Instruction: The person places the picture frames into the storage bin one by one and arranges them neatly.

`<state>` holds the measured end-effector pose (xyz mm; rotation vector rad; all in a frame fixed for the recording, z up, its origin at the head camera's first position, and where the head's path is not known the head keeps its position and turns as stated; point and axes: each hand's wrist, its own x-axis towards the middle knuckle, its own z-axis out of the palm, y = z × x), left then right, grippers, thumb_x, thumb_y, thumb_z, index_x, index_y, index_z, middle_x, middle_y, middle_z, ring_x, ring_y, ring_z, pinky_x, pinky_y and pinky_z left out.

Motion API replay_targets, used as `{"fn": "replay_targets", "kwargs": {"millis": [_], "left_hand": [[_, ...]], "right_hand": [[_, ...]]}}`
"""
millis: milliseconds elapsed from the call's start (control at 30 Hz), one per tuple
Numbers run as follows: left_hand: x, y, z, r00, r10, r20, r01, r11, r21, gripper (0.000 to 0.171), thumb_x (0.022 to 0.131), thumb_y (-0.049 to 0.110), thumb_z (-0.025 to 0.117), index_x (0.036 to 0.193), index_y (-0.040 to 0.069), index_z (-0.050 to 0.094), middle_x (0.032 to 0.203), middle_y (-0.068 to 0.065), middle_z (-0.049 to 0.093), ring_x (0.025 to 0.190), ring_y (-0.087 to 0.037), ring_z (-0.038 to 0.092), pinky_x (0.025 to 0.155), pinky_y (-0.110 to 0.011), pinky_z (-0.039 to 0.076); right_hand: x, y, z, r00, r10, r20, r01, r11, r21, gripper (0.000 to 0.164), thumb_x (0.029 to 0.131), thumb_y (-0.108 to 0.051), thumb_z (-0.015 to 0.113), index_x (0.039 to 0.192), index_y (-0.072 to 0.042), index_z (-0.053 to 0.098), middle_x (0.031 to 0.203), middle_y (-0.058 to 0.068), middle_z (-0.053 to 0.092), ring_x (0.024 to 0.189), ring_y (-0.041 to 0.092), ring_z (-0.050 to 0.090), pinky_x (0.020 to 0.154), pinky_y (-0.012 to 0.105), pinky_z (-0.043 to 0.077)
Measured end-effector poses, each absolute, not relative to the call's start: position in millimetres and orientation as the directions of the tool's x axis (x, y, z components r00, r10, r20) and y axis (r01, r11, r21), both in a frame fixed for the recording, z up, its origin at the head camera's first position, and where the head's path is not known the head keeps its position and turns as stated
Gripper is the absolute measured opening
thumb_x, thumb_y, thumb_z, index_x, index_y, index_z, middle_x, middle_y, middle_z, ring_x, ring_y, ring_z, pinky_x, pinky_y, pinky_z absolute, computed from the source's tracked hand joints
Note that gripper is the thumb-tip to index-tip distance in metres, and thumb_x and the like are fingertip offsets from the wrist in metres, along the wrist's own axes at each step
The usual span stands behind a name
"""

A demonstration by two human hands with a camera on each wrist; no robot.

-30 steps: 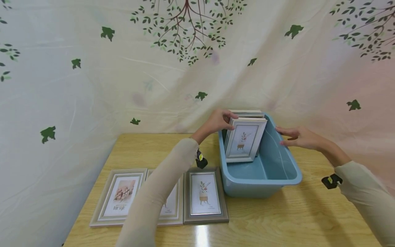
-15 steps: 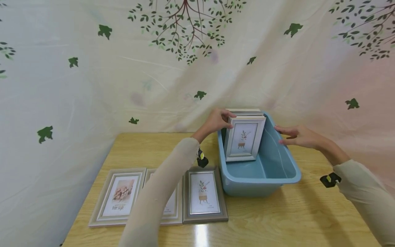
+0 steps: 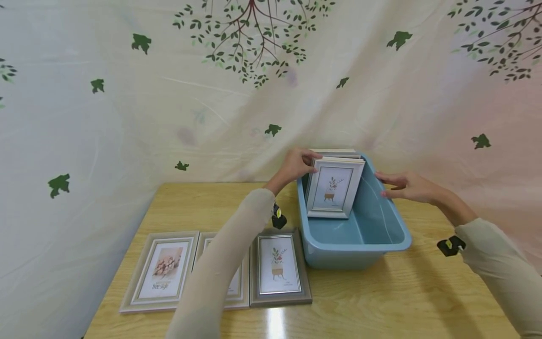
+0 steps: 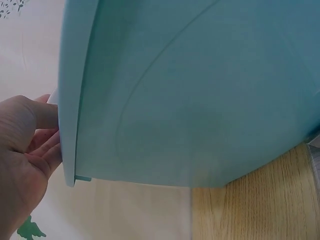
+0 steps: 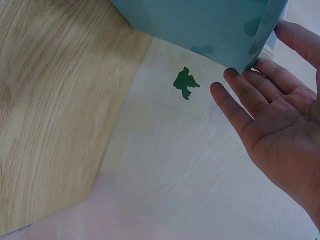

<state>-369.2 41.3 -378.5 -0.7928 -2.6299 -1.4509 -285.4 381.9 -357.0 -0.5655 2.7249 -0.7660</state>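
Observation:
My left hand pinches the top left corner of a white picture frame with a potted-plant print. That frame leans upright inside a blue plastic bin, in front of several other frames stacked at the back. In the left wrist view, the left hand is partly hidden behind the bin's rim. Fairly straight fingers of my right hand touch the bin's right rim. The right wrist view has the right hand with its palm showing, fingertips at the bin's edge.
Three picture frames lie in a row on the wooden table: a cream one at left, a partly covered one under the left sleeve, and a grey-brown one beside the bin. A patterned curtain hangs behind.
The white frame has shifted slightly back and left in the bin, along with my left hand. My right hand stays at the bin's right rim. The view drifts slightly.

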Motion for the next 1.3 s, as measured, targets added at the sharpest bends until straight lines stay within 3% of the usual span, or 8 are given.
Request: {"fn": "replay_targets", "kwargs": {"millis": [633,1033,1300], "left_hand": [[-368.6,40.7,-383.6,-0.851,0.420,0.315,0.496,0.447,0.745,0.034,0.079,0.001,0.085,0.111,0.006,0.076,0.101,-0.010,0.076,0.092,-0.020,0.073,0.080,-0.024,0.059],[-370.6,41.3,-381.6,-0.843,0.477,0.249,0.485,0.471,0.737,0.036,0.080,-0.002,0.084,0.114,0.004,0.075,0.115,-0.012,0.074,0.099,-0.022,0.072,0.083,-0.025,0.060],[-367.3,41.7,-384.6,-0.837,0.452,0.309,0.528,0.516,0.674,0.035,0.081,0.004,0.085,0.114,0.007,0.076,0.112,-0.009,0.067,0.102,-0.021,0.069,0.084,-0.024,0.057]], "right_hand": [[-286.7,384.6,-355.9,-0.890,-0.440,-0.118,-0.318,0.786,-0.531,0.072,0.098,-0.028,0.068,0.157,-0.004,0.034,0.160,0.026,0.031,0.133,0.058,0.046,0.099,0.069,0.048],[-284.5,386.4,-357.7,-0.883,-0.458,-0.101,-0.335,0.766,-0.548,0.070,0.098,-0.025,0.067,0.156,-0.002,0.034,0.158,0.027,0.032,0.131,0.060,0.047,0.097,0.070,0.049],[-285.2,385.9,-357.9,-0.882,-0.459,-0.101,-0.332,0.760,-0.558,0.070,0.098,-0.024,0.068,0.156,-0.002,0.034,0.158,0.027,0.032,0.130,0.059,0.048,0.096,0.069,0.050]]}}
